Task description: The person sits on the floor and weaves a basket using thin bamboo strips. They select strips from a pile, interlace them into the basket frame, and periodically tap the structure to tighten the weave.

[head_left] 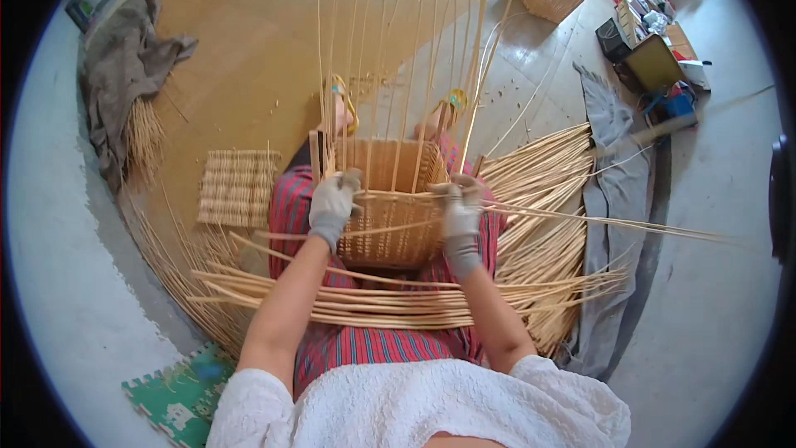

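plainly, the work sits at the knees: an open-topped wicker basket [390, 236] stands between the legs, its tall stakes [418, 168] rising out past the rim. the gloved left hand [334, 199] is at the basket's near left corner, fingers bent in at the rim; blur hides whether they pinch anything. the gloved right hand [458, 206] is at the near right corner, its fingers closed, as far as the blur allows a judgement, on a weaving rod [572, 216] whose loose end trails off to the right.

weaving along the near side seems to be the step in hand. to do it well, pass the rod in front of one stake and behind the next, draw it snug without dragging the stake inward, and press the row down flat onto the one below. at the corner, by the wooden slat [315, 156], bend the rod gently, since a sharp fold could crack it. let the long tail run clear of the loose rods [539, 253] fanned out on the right, so nothing snags. the bundle [398, 309] across the lap lies handy for a fresh length.
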Tool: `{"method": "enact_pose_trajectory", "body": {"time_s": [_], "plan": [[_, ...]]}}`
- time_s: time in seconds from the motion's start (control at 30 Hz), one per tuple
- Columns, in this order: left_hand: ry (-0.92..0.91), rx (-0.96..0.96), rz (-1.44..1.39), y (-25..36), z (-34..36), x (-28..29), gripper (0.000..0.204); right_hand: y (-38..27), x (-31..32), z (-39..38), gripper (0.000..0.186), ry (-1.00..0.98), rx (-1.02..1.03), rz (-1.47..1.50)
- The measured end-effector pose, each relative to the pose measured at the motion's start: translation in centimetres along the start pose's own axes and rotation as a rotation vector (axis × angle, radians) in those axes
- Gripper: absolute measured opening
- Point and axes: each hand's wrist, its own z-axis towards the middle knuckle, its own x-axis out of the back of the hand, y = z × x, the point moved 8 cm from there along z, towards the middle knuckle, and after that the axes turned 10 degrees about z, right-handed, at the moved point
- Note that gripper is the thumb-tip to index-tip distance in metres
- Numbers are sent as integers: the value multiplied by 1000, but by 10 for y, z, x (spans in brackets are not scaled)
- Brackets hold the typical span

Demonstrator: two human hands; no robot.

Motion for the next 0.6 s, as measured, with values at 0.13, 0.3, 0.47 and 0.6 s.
{"method": "enact_pose_trajectory", "body": {"time_s": [0.13,0.3,0.47,0.6], "plan": [[74,-443,308,83,-21,-24,35,-12,29,3,26,91,-59,135],[-345,-321,352,33,-11,-89,42,-59,-40,40,46,-185,-126,-437],[-285,-218,454,40,-23,-91,39,-63,-120,92,71,-427,390,-718],[-405,-99,429,31,-26,-85,33,-54,-1,25,53,-236,121,-370]]}}
